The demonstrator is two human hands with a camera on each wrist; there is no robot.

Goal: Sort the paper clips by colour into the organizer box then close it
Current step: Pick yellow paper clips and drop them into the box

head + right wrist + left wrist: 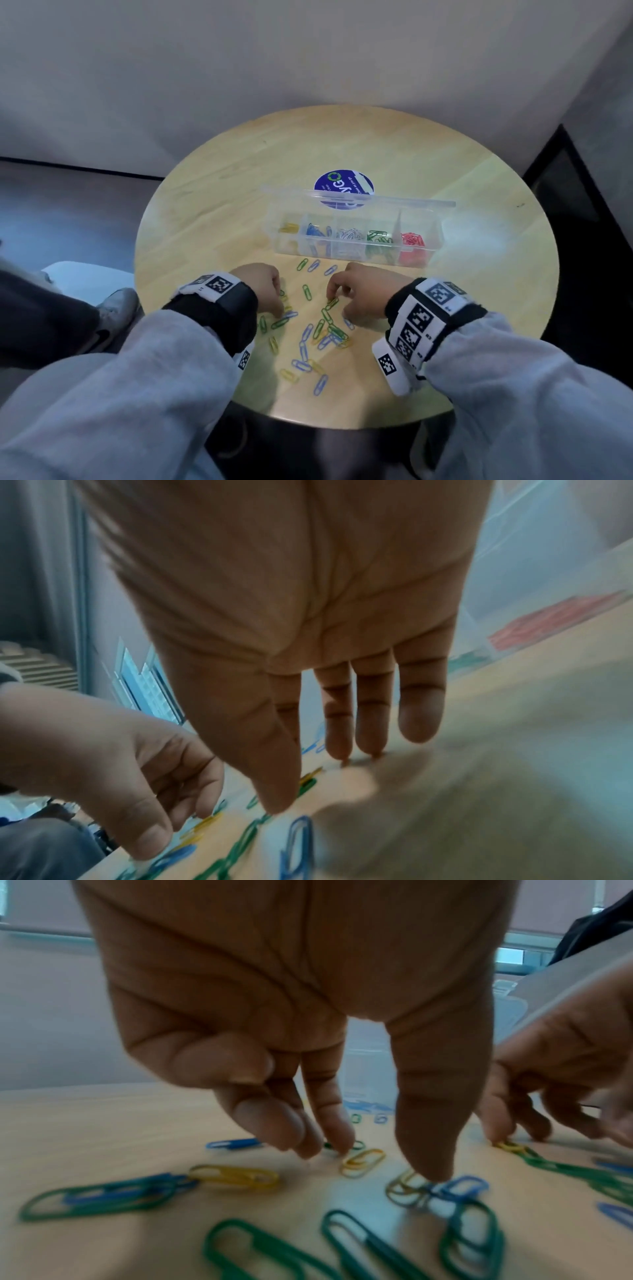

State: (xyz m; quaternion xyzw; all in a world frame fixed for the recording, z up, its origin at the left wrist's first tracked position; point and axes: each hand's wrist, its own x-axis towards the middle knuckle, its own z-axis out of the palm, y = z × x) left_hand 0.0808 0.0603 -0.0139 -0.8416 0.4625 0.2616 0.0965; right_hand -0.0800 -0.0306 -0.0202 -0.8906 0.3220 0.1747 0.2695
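Note:
A clear organizer box (pixel 432 240) stands mid-table with its lid (pixel 359 198) up; its compartments hold yellow, blue, silver, green and red clips. Loose green, blue and yellow paper clips (pixel 322 329) lie scattered in front of it. My left hand (pixel 383 1164) points down; its forefinger and thumb touch the table on either side of a yellow clip (pixel 363 1161), with a gap between them. My right hand (pixel 308 780) reaches down with straight fingers, and its fingertips touch a yellow clip (pixel 333 303) that lies against a green one. Neither hand lifts a clip.
The round wooden table (pixel 445 164) carries a blue round sticker (pixel 342 186) behind the box. A dark cabinet (pixel 565 192) stands to the right. Someone's shoe (pixel 116 308) and dark trouser leg are on the floor at left.

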